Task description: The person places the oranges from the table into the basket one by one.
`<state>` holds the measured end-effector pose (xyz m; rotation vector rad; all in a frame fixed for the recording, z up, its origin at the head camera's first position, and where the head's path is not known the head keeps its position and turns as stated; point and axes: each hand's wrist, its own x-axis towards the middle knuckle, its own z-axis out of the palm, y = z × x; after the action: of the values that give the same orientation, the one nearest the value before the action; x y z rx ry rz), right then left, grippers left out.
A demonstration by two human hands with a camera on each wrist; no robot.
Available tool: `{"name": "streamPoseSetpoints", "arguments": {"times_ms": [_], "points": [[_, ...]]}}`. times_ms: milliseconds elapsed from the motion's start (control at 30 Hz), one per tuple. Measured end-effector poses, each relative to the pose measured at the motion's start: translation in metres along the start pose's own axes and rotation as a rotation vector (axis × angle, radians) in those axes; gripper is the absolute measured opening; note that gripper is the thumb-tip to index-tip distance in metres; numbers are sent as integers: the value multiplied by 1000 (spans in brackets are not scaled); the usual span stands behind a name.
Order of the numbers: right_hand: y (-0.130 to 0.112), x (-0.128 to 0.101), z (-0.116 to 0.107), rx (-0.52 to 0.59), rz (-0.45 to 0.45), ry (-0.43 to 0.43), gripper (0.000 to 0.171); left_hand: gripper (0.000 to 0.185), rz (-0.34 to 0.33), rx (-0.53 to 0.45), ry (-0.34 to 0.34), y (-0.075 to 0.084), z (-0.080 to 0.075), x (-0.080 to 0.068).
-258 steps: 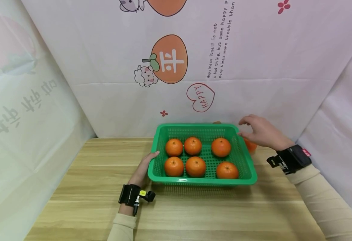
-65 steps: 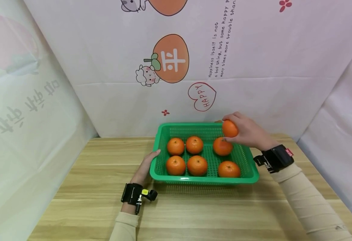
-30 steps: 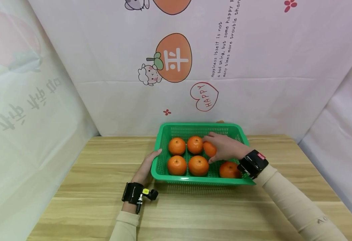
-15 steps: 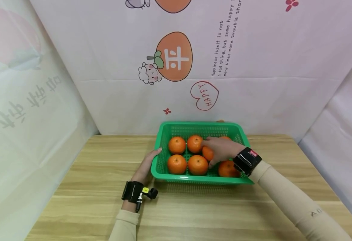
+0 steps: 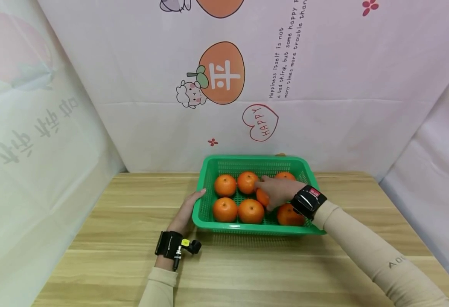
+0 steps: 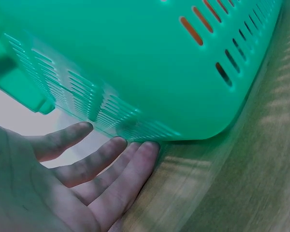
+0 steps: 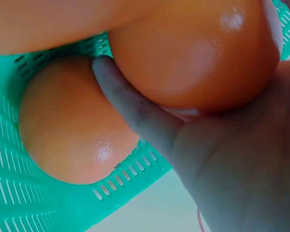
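Observation:
A green plastic basket [image 5: 232, 229] with slotted walls stands on the wooden table, with several oranges inside. My right hand [image 5: 280, 191] reaches into it and grips an orange [image 5: 263, 198] between thumb and fingers, in the middle of the basket. In the right wrist view that orange [image 7: 193, 58] lies against the palm and thumb, beside another orange [image 7: 77, 125]. My left hand [image 5: 186, 209] is at the basket's left end, its thumb at the rim. The left wrist view shows the left hand's fairly straight fingers [image 6: 87, 166] touching the outer wall.
Two oranges [image 5: 225, 185] [image 5: 225, 209] sit at the basket's left side, with more beside the right hand. A printed white cloth [image 5: 163, 136] hangs close behind the basket. Wooden tabletop [image 5: 224, 273] extends in front and to both sides.
An orange from right of the basket came in with my right hand, over the rim. It is now low in the middle, shifted slightly left. The left hand stays at the basket.

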<state>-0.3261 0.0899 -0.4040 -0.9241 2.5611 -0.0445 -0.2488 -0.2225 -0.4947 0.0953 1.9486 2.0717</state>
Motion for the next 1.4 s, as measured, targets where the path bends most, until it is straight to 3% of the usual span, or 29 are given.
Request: {"name": "streamPoseSetpoints", "arguments": {"times_ms": [167, 700, 967, 1400], "points": [[1, 0, 1, 34, 16, -33, 82, 76, 1, -5, -13, 0, 0, 0], [6, -2, 6, 15, -12, -21, 80, 76, -5, 1, 11, 2, 2, 0], [8, -4, 4, 65, -24, -4, 75, 76, 5, 20, 10, 0, 1, 1], [13, -3, 6, 48, -22, 4, 85, 77, 5, 14, 18, 1, 1, 1]]}}
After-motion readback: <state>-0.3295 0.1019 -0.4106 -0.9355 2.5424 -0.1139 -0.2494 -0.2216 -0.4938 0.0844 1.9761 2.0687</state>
